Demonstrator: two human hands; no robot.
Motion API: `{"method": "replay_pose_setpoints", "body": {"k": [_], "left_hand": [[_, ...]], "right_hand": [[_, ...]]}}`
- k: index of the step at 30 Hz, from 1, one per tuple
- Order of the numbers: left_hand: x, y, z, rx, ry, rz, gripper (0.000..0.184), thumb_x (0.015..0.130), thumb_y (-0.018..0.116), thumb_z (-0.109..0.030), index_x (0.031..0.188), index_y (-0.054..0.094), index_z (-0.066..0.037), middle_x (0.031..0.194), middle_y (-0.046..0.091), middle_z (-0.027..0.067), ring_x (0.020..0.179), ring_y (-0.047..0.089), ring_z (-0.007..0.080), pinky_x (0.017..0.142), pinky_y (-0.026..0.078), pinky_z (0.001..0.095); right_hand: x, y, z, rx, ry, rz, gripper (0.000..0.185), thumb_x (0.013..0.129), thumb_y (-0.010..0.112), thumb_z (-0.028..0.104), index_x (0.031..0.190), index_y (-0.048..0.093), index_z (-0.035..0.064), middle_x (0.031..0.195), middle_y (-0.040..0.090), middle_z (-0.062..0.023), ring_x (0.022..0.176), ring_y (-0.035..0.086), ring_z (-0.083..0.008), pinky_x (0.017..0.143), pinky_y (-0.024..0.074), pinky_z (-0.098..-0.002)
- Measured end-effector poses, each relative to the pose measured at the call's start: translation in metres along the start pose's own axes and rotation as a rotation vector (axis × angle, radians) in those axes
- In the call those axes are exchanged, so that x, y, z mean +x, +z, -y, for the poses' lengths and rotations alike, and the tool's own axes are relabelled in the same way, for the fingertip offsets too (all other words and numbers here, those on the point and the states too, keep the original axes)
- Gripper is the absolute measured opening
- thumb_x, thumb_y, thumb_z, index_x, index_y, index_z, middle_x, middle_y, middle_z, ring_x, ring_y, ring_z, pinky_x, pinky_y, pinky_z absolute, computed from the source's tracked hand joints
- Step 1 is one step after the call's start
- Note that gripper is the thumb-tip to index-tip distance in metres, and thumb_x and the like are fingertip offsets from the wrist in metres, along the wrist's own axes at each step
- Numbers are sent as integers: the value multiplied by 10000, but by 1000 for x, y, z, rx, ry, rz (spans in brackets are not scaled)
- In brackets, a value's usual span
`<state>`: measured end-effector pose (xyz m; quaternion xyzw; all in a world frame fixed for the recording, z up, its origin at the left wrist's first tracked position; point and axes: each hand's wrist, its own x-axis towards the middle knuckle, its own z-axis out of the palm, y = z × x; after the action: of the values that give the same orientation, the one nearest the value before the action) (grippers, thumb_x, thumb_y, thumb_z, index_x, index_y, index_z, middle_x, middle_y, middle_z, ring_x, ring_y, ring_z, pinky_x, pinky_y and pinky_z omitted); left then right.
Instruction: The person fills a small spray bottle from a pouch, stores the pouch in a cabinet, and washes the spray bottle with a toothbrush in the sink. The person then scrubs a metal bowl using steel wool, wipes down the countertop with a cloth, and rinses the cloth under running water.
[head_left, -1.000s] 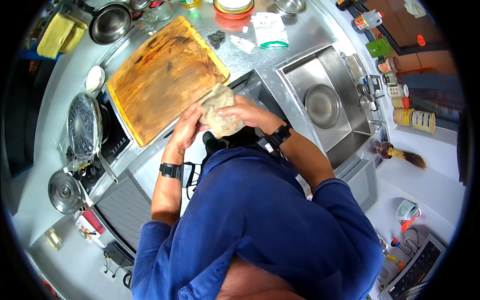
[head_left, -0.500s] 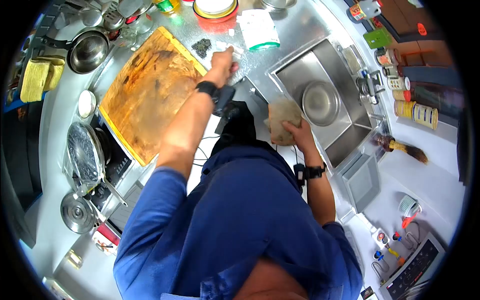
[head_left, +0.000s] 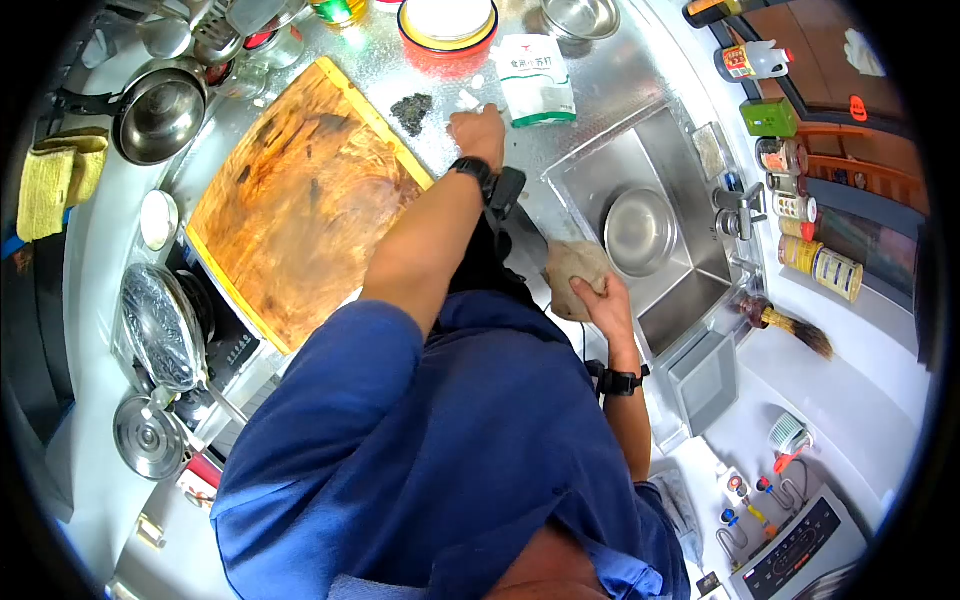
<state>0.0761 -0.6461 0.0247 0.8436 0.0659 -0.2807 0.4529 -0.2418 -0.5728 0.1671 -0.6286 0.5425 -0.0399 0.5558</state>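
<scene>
My left hand [head_left: 478,137] is at the steel counter, its fingers curled down beside small white pieces [head_left: 468,99]; what is under the fingertips is hidden. A dark, leafy-looking clump [head_left: 411,113] lies just left of it. To its upper right stands a white and green pouch [head_left: 537,82]. In my right hand [head_left: 606,307], thumb on top, is a greyish-beige cloth [head_left: 576,272], held beside the sink's near left edge.
A yellow-edged wooden cutting board [head_left: 310,205] lies at the left. The sink [head_left: 685,250] at the right holds a round metal bowl [head_left: 641,232]. Red-rimmed stacked bowls [head_left: 448,50] stand at the back. A frying pan [head_left: 160,118] is at far left.
My left hand has moved right, from near the dark clump toward the pouch, with its fingers now curled lower. The cloth stays in my right hand. The whole view has shifted slightly.
</scene>
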Motion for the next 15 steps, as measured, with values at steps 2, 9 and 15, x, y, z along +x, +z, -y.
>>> {"method": "replay_pose_setpoints", "body": {"k": [2, 9, 15], "left_hand": [[-9, -15, 3, -126, 111, 30, 466, 795, 731, -282, 1053, 546, 60, 910, 615, 148, 840, 621, 267, 793, 515, 372], [-43, -118, -4, -578, 253, 481, 250, 876, 739, -111, 1035, 552, -58, 812, 543, -49, 722, 481, 47, 660, 420, 202], [-45, -177, 19, -678, 210, 549, 258, 903, 693, -44, 1119, 553, -61, 903, 617, -12, 884, 591, 90, 815, 479, 227]], "right_hand": [[21, -1, -2, -126, -67, -8, 464, 842, 735, 226, 1228, 614, -3, 1087, 701, -167, 995, 666, -228, 884, 503, -346], [89, 23, 20, -106, -155, -43, 518, 814, 734, 281, 1217, 618, -24, 1090, 700, -203, 1027, 678, -289, 889, 510, -370], [128, 48, 25, -301, -298, -42, 544, 798, 716, 345, 1212, 621, 6, 1107, 674, -233, 1018, 658, -380, 884, 518, -419]]}}
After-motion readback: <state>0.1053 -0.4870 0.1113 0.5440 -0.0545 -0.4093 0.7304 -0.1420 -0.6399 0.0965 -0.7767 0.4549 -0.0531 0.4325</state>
